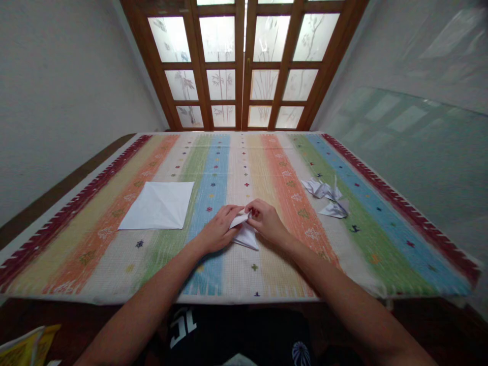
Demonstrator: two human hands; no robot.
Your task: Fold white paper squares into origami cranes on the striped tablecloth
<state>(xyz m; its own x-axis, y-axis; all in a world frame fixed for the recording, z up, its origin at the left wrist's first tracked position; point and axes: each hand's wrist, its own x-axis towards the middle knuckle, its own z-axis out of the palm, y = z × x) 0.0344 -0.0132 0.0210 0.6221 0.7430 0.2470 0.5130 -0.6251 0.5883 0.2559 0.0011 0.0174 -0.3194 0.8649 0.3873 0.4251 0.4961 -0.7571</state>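
Observation:
A small folded piece of white paper (246, 234) lies on the striped tablecloth (290, 264) in front of me. My left hand (219, 229) rests on its left side with fingers curled on the upper edge. My right hand (267, 219) pinches the top of the same paper, fingers bent over it. Both hands meet at the paper's upper corner. A flat white sheet (158, 205) with diagonal creases lies to the left, apart from my hands.
Two folded white paper figures (328, 197) sit on the cloth to the right. Wooden doors with frosted glass panes (244, 66) stand beyond the table's far edge. A yellow object (26, 345) shows at the bottom left, below the table.

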